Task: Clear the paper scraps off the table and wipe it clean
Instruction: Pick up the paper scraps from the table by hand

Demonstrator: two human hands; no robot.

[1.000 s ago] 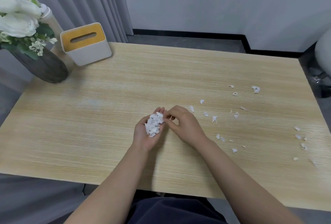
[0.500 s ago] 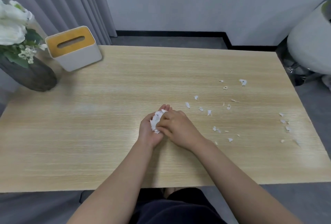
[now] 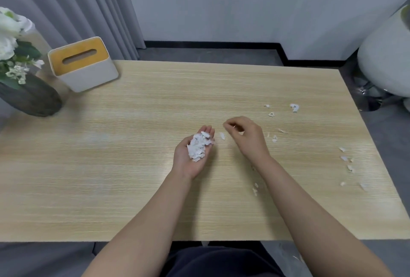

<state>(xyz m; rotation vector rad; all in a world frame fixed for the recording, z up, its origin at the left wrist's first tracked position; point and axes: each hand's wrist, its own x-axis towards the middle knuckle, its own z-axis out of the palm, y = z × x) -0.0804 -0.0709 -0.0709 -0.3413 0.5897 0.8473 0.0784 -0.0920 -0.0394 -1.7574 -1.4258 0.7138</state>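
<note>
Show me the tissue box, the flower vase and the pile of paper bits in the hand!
tissue box (image 3: 82,63): head view, its yellow slotted lid.
flower vase (image 3: 31,99): head view, its dark rounded body.
pile of paper scraps (image 3: 198,147): head view, middle of the heap in the left hand (image 3: 190,157).

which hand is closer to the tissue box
Left. The left hand, cupping a pile of paper scraps, lies nearer the tissue box; the right hand is farther right.

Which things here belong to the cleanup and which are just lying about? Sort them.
Job:
left hand, palm up
scrap pile in that palm
right hand, fingers curled above the table
loose scraps on the right side
table

Lying about:
tissue box
vase with flowers
white chair
</note>
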